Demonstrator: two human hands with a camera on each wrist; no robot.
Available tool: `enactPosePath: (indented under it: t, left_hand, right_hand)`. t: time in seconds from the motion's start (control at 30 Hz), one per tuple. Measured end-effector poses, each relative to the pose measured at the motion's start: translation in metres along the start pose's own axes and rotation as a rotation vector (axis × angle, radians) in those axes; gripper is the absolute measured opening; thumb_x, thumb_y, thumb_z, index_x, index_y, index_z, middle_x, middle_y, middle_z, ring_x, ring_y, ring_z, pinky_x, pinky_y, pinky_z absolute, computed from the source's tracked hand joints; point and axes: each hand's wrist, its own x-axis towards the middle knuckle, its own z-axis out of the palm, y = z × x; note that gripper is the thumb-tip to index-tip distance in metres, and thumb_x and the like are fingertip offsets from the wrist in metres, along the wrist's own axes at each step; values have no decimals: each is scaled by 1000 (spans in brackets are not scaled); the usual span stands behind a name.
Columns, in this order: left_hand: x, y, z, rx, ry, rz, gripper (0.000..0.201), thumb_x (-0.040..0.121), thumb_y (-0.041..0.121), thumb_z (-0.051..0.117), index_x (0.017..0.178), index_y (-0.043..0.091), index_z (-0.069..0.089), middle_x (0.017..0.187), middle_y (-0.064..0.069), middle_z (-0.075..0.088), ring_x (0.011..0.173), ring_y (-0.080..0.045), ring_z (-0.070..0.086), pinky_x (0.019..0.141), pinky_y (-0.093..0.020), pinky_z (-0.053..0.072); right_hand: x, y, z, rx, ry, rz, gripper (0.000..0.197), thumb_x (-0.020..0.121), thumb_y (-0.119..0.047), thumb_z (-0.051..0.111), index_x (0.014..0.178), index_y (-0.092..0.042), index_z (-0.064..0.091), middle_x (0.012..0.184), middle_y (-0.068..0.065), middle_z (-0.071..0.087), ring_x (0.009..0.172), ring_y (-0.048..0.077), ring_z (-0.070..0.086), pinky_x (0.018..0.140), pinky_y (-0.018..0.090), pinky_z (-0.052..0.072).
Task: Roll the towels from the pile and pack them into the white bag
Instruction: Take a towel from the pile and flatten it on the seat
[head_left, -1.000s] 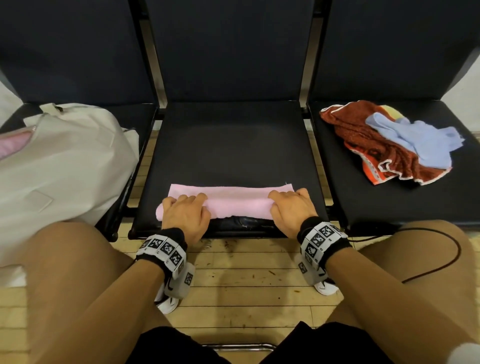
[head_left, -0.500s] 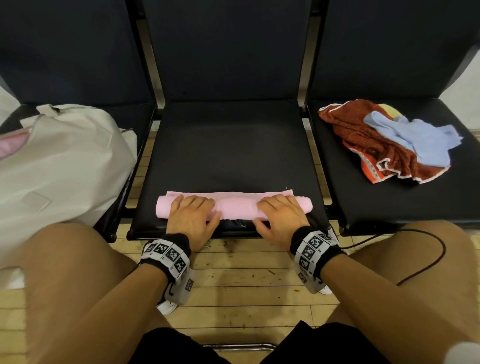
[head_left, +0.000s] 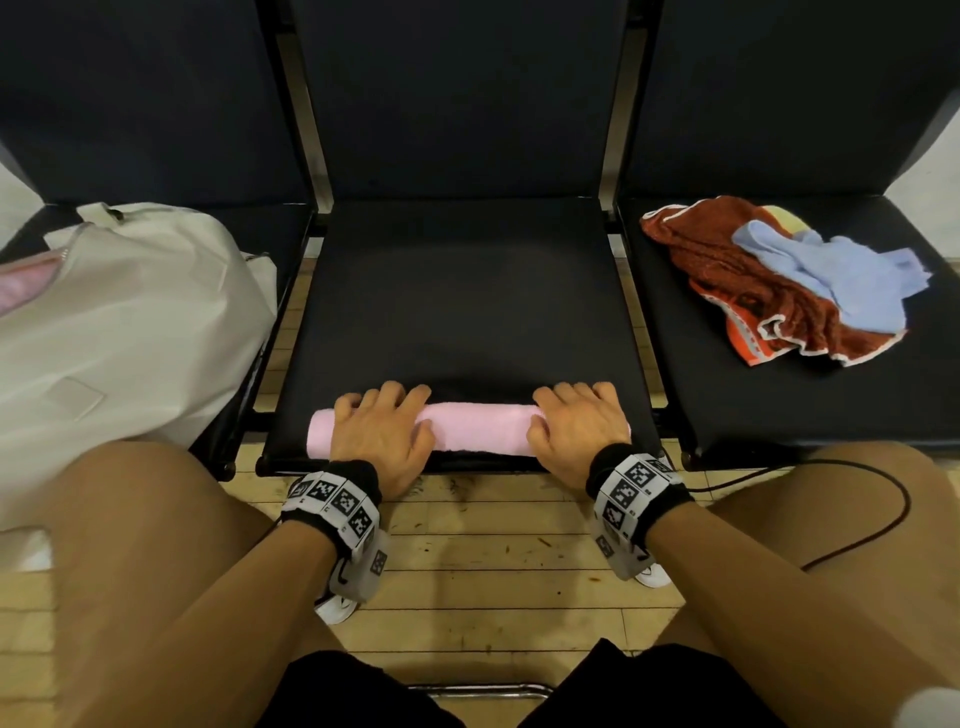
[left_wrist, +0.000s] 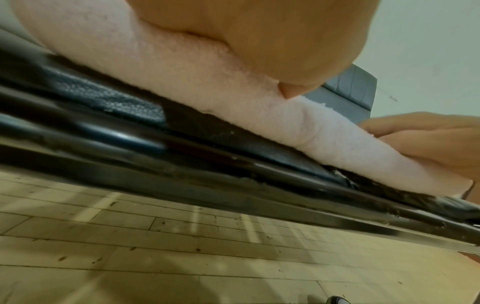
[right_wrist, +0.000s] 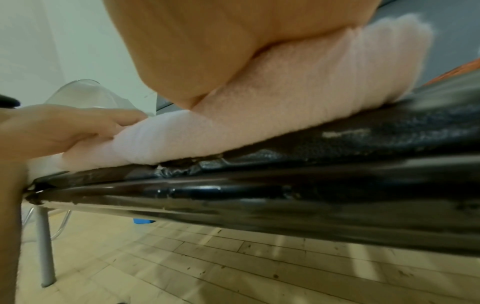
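Note:
A pink towel (head_left: 480, 426) lies as a finished roll across the front edge of the middle black seat (head_left: 467, 291). My left hand (head_left: 382, 428) grips its left part, fingers curled over the far side and thumb on the near side. My right hand (head_left: 576, 428) grips the right end the same way. In the left wrist view my palm (left_wrist: 259, 37) presses into the roll (left_wrist: 182, 67); in the right wrist view my right palm (right_wrist: 233, 41) sits on the roll (right_wrist: 298, 82). The white bag (head_left: 119, 322) rests on the left seat. The towel pile lies on the right seat.
The pile holds a red-brown towel (head_left: 737, 280), a light blue towel (head_left: 841, 275) on top and a yellow edge (head_left: 784, 214) behind. Something pink shows in the bag's opening (head_left: 21, 286). A black cable (head_left: 883, 519) loops past my right knee. Wooden floor lies below the seats.
The flat strip of pink towel ahead of my hands has been rolled up; the towel is now one full roll. My fingers have moved over its far side.

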Motion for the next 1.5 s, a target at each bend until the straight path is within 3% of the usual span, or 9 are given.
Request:
enactPosePath:
  t: [0.2,0.33,0.4,0.5,0.63,0.77,1.1,1.3,1.5]
  left_hand:
    - [-3,11,6,26,54,51,41,94,30,51,135,28,51,139,2,51,126,-22,47,117,-53,16]
    - [-4,10,14,0,-8,26,57,96,55,34,148,33,33,148,4,44,137,-20,37,119,-55,6]
    - [-3,8,19,52,-65,18,74,87,72,32,153,39,20,156,0,34,143,-25,29,117,-59,1]
    - [-2,7,21,124,-93,9,77,83,76,38,150,42,18,152,-2,36,137,-27,35,117,-58,7]
    - [0,0,12,146,-69,54,59,87,68,43,137,40,34,117,5,54,109,-21,49,106,-47,32]
    - [0,-8,0,158,-149,109,49,91,60,44,134,38,35,114,7,57,105,-19,52,94,-40,38]
    - [9,-30,-91,163,6,99,46,94,51,47,135,34,37,114,3,57,108,-22,54,92,-39,39]
    - [13,-71,-167,141,138,16,44,94,48,46,134,32,38,112,2,57,107,-25,54,89,-40,38]
    - [4,-126,-211,138,234,-75,44,94,47,49,134,32,40,112,3,59,106,-23,54,90,-40,37]
  right_hand:
    - [-3,-11,9,38,80,-219,55,58,-11,79,112,-15,67,119,5,65,103,27,62,91,43,48]
    - [-13,-20,13,21,5,-184,53,89,-43,50,136,-19,48,139,5,54,126,26,51,112,48,33]
    - [-16,-21,16,-66,-35,-154,64,90,-58,40,146,-26,35,142,7,49,130,28,46,114,59,24]
    - [-15,-18,21,-131,-14,-120,65,90,-56,47,147,-33,28,127,8,54,115,30,52,107,64,29]
    - [-13,-11,17,-170,-40,-148,69,89,-42,60,147,-34,23,105,6,55,92,27,52,87,48,45]
    - [-14,-7,7,-130,-94,-222,69,90,-30,59,147,-34,20,104,4,51,89,23,50,86,41,45]
    - [28,-19,-84,-212,45,-335,76,79,-16,66,144,-32,30,96,7,53,81,27,54,74,39,46]
    - [75,-57,-164,-257,164,-373,66,88,-16,56,147,-31,31,97,6,50,80,26,49,71,37,36]
    - [114,-115,-212,-277,278,-471,71,82,-16,64,144,-30,33,89,2,49,71,19,39,65,33,29]
